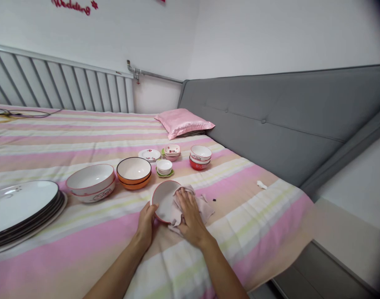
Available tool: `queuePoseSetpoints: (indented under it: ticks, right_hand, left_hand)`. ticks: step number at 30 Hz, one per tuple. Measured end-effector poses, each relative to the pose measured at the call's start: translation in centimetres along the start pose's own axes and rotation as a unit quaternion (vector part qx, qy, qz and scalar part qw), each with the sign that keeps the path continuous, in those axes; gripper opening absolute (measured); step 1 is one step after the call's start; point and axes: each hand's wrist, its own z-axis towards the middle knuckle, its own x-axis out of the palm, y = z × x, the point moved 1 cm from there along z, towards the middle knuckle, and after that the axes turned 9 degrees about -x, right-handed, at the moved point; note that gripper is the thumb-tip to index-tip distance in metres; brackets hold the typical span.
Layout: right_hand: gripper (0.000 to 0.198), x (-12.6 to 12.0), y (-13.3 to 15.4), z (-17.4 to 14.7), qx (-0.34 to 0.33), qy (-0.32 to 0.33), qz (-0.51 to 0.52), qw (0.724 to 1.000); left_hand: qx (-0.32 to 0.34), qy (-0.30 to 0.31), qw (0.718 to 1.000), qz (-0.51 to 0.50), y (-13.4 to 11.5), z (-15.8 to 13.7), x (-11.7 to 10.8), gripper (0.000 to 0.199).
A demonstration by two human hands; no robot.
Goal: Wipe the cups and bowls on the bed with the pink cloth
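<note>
Gripping a white bowl (164,200) by its near left rim, the left hand (146,221) had its thumb hooked over the edge, with most of its fingers hidden behind the outer wall. The right hand (190,215) held a pale pink cloth (206,207) against the inside and right edge of that bowl, its fingers pointing away from the person; whether it also pinched the wall underneath could not be told.

Taking the orange bowls (134,178) as the landmark, the white bowl lay to their right and nearer the person, just clear of them. It sat between the two hands, ahead of both wrists. Being round, it had no long axis; what counted was its lean, with the opening turned up and toward the person. Neither hand seemed nearer: the left touched the rim directly, the right pressed through cloth.

Just left of the orange bowls stood two large bowls (92,189), and farther left and nearer was a stack of plates (25,207). To their right were the small dishes (164,167), then the red and white bowls (200,158). Beyond them, also rightward, a pink pillow (185,121) lay on the striped bedcover (81,236).
</note>
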Motion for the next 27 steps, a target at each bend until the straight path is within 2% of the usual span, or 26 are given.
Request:
queuePoseSetpoints:
  ticks: [3,8,12,14,17,19,21,24,27]
  right_hand:
    - [0.084,0.0,-0.8,-0.2,0.022,-0.054,0.106,0.993]
    - [0.078,0.0,-2.0,-0.2,0.111,-0.131,0.217,0.961]
    - [0.072,-0.2,-2.0,0.2,0.113,-0.187,0.289,0.932]
    - [0.062,-0.3,-2.0,0.4,0.118,-0.233,0.356,0.897]
    - [0.046,-0.4,-2.3,0.6,0.167,-0.3,0.479,0.808]
    - [0.036,-0.3,-2.7,0.6,0.198,-0.321,0.52,0.766]
    - [0.028,-0.2,-3.1,0.5,0.211,-0.32,0.527,0.759]
    - [0.021,-0.1,-3.6,0.4,0.212,-0.302,0.523,0.768]
    - [0.023,-0.3,-4.1,0.3,0.195,-0.291,0.511,0.785]
  left_hand:
    - [-0.005,0.019,1.0,-0.017,0.2,0.1,-0.2,0.03]
    - [-0.003,0.065,0.997,-0.028,0.1,-0.2,0.0,0.036]
    - [-0.042,0.027,0.996,-0.072,-0.3,-0.5,0.2,0.038]
    - [-0.059,0.005,0.993,-0.103,-0.6,-0.7,0.4,0.038]
    - [-0.064,0.0,0.989,-0.13,-0.9,-0.8,0.6,0.039]
    - [-0.066,0.005,0.988,-0.139,-1.0,-0.9,0.7,0.041]
    - [-0.076,0.014,0.986,-0.145,-1.0,-1.0,0.7,0.042]
    - [-0.088,0.01,0.985,-0.149,-1.0,-1.0,0.7,0.042]
    - [-0.089,-0.002,0.985,-0.147,-1.2,-1.1,0.8,0.04]
